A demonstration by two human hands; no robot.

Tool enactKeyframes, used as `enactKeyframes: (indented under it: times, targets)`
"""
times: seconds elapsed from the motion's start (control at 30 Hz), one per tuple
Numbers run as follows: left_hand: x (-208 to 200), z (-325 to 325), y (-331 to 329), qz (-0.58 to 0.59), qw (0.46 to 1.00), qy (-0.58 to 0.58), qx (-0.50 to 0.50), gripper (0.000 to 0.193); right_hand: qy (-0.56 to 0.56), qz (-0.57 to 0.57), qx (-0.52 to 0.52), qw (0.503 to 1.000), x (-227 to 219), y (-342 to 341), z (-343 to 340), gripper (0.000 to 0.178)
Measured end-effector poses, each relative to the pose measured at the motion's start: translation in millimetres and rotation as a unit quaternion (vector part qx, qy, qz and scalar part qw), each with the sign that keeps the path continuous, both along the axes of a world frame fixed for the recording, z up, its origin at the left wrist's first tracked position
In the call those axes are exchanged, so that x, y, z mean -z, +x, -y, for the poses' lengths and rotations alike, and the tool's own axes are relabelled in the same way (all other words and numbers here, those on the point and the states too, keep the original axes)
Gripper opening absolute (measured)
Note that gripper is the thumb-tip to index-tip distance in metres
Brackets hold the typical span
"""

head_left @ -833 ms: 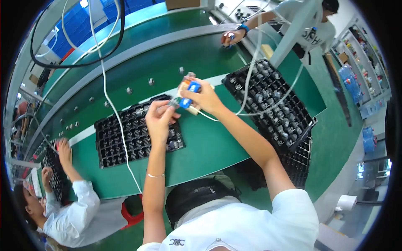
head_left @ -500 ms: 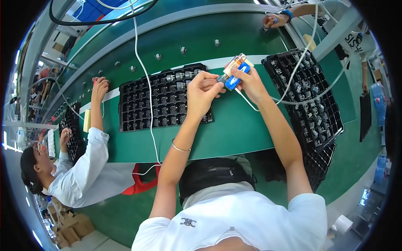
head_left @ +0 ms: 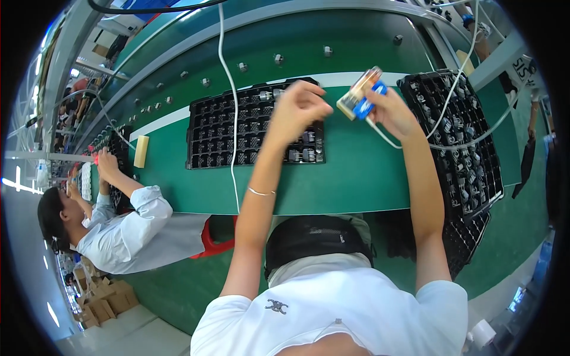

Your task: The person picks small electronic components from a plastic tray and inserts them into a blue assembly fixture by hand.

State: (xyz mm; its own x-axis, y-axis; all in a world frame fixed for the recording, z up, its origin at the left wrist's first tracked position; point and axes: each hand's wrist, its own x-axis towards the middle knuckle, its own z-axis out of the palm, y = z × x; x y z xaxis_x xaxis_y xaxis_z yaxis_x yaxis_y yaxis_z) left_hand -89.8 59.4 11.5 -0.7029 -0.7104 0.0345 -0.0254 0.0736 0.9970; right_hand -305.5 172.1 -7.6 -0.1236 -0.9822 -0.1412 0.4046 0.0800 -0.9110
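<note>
My right hand [head_left: 393, 113] is closed around a blue and cream handheld device [head_left: 363, 98] with a clear end and a white cable running from it. The device is held tilted above the green table. To its left, my left hand [head_left: 300, 110] hovers over the right part of a black compartment tray [head_left: 222, 127], blurred by motion. Its fingers are loosely curled, thumb and forefinger apart, with nothing visible between them. A few grey cylindrical parts [head_left: 272, 94] sit in the tray's far row, and others lie in its right column, partly hidden by my left forearm.
At right stands another black tray [head_left: 454, 136] full of small grey parts, with more trays below. Several small metal parts [head_left: 278, 59] line the green surface [head_left: 362, 53] behind. White cables [head_left: 231, 101] hang across the workspace. A co-worker [head_left: 119, 237] sits at left near a yellow block [head_left: 141, 151].
My left hand has drawn away from the device toward the tray. My right hand still holds the device, now higher and further right. The co-worker's arm has pulled back leftward. The view has shifted.
</note>
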Motion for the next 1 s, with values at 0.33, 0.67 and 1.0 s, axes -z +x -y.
enactKeyframes:
  times: [0.33,0.67,1.0]
  targets:
    - [14.3,77.8,39.4,0.488,0.76,-0.351,-0.247,0.036,-0.008,-0.565,0.235,0.791,1.7,9.3,6.8,0.046]
    - [-5.8,50.4,28.9,0.203,0.939,-0.153,-0.232,0.023,-0.029,-0.596,0.262,0.758,4.6,12.2,6.0,0.04]
    - [22.9,15.9,3.8,-0.183,0.955,0.233,-0.003,0.013,-0.036,-0.593,0.268,0.759,6.7,13.0,8.9,0.037]
